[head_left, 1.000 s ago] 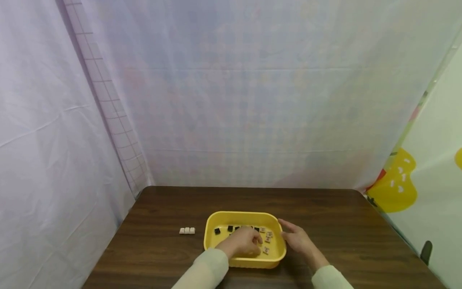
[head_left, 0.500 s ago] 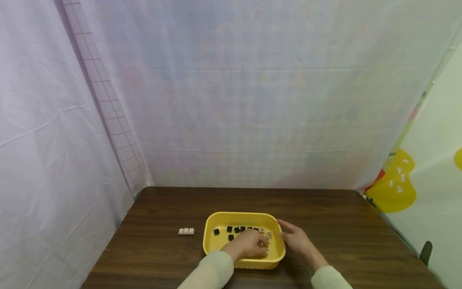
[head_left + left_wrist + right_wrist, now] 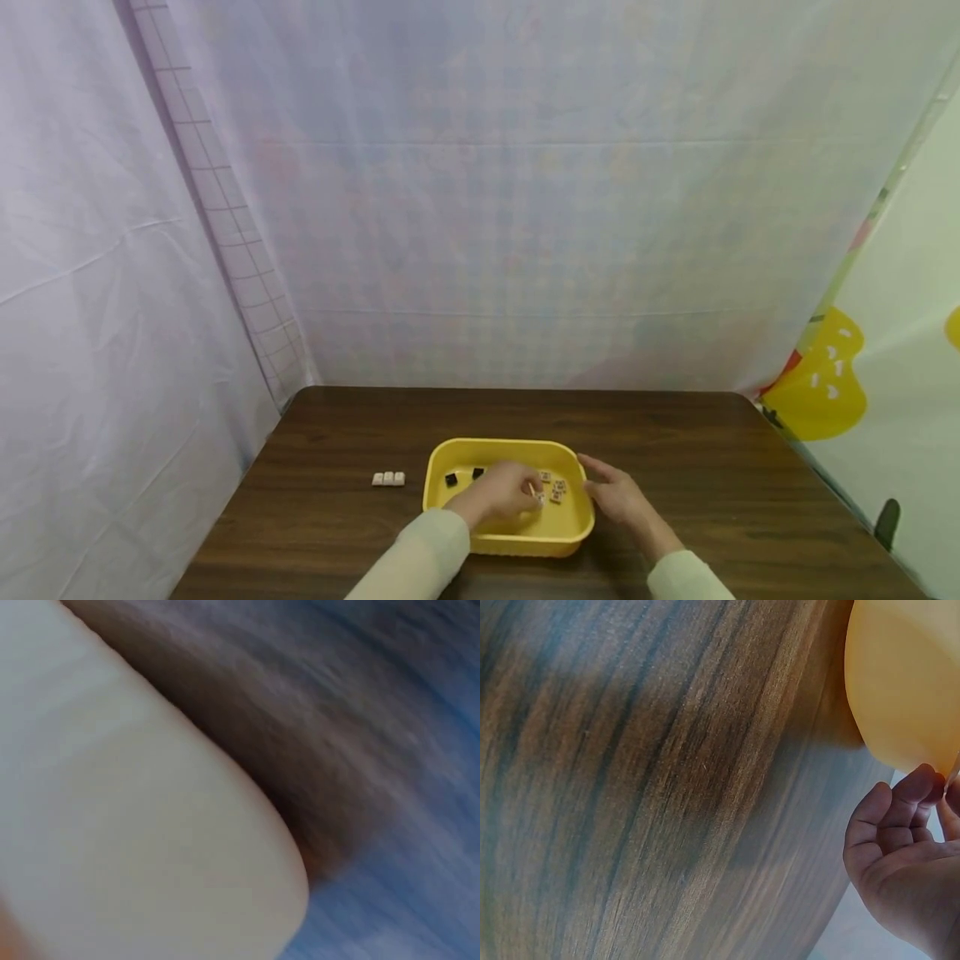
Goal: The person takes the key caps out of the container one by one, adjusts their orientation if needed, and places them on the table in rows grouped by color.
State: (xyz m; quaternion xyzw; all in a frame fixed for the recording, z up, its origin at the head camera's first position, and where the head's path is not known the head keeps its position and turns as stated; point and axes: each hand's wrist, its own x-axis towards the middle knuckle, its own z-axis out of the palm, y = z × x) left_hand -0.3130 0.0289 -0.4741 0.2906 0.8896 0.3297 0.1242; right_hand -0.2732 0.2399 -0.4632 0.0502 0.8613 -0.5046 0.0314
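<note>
My left hand (image 3: 504, 492) reaches into a yellow plastic tray (image 3: 495, 442), fingers curled and pinching a small pale printed keycap (image 3: 538, 499); the hand partly covers it. Several pale printed keycaps (image 3: 557, 494) lie by the tray's right side. Two black keycaps (image 3: 451, 480) show at the left, with others hidden behind the hand and forearm. My right hand (image 3: 617, 494) holds the tray's right rim between thumb and fingers. In the right wrist view its curled fingers (image 3: 870, 817) meet the tray's edge. The left wrist view shows mostly a pale sleeve (image 3: 150, 810).
Three white keycaps (image 3: 388, 479) stand in a row on the dark wooden table (image 3: 337, 433), left of the tray. Pale curtains (image 3: 480, 250) hang behind the table and along its left side. A printed sheet (image 3: 900, 417) hangs at the right.
My left hand moved right to a pale keycap near the tray's front right, then back left and away with it. The right hand stays on the rim.
</note>
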